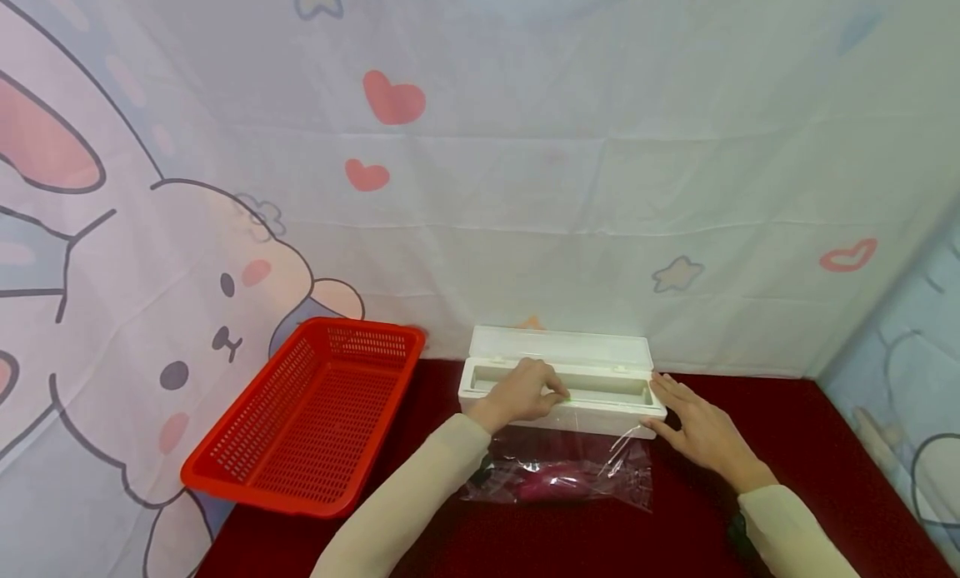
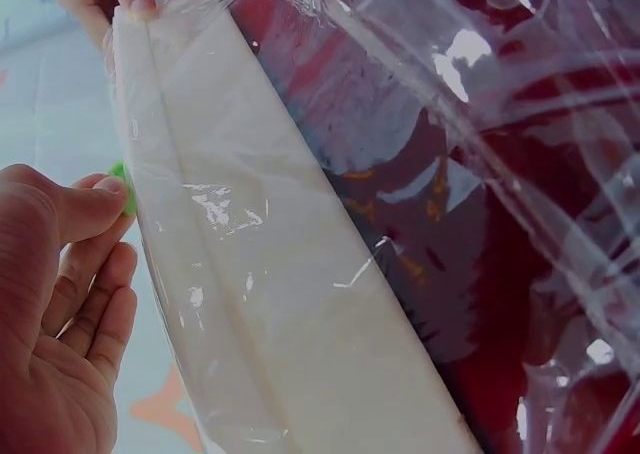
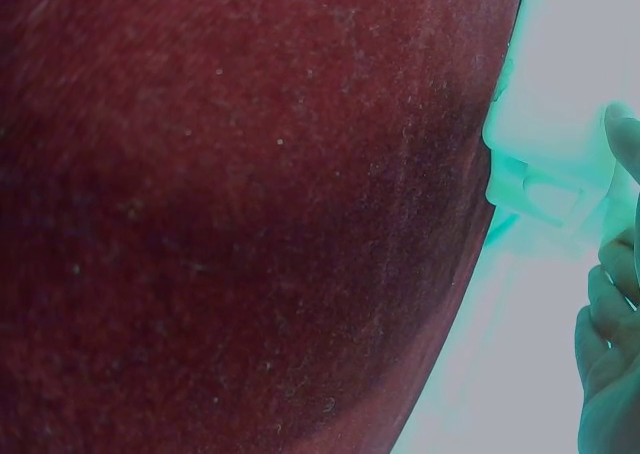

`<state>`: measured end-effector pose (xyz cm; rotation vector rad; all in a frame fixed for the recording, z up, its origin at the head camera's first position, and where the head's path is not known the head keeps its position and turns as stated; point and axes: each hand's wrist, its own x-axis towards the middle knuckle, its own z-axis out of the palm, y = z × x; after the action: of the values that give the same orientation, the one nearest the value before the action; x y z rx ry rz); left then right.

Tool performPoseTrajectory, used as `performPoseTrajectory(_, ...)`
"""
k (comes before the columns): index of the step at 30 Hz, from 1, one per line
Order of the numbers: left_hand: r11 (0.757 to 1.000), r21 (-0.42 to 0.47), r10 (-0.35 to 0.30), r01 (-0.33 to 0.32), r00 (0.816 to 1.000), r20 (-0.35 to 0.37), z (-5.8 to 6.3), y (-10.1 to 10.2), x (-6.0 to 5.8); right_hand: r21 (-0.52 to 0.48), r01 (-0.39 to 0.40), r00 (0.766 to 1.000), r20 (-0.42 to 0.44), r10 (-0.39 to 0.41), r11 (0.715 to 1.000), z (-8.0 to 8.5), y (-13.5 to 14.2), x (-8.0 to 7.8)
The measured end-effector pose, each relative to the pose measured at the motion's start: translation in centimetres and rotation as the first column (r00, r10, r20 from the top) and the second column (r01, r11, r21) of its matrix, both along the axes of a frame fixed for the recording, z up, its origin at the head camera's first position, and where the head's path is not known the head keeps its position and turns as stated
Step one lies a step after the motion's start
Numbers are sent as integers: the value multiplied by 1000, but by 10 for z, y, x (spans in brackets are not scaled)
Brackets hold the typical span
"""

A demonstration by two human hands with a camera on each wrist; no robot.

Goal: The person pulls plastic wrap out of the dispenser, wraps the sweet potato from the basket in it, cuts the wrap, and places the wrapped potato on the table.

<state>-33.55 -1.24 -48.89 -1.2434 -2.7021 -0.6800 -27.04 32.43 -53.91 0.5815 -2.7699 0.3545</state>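
A long white cling film box point(image 1: 600, 421) stands with its lid point(image 1: 558, 345) raised at the back. My left hand point(image 1: 525, 392) pinches a small green slide cutter point(image 2: 128, 179) at the box's front top edge. With the thumb on the front and the fingers over the top, my right hand point(image 1: 701, 428) holds the box's right end. Clear plastic film point(image 1: 630, 470) hangs over the front face and spreads across the red cloth. Under or inside this film lies an oblong magenta thing point(image 1: 558, 482), its kind blurred by reflections.
To the left sits a red plastic basket point(image 1: 330, 345) with slotted walls. The box and basket stand on a dark red cloth point(image 1: 750, 395). A pale printed curtain point(image 1: 562, 186) hangs close behind the box, and another stretch of it bounds the right side.
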Motion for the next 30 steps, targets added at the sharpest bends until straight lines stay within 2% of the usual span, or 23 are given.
performPoseTrajectory(13,1000,-6,4,-4,1000,-16,3,-22,-1,11,2,1000,2,-2,1000,-1,0,-1)
performPoseTrajectory(26,996,-25,85,-85,996,0,4,-44,0,1,-8,1000,-24,8,1000,-1,1,-1)
performPoseTrajectory(30,996,-13,90,-90,996,6,5,-49,1,2,-9,1000,-24,9,1000,-2,0,-1)
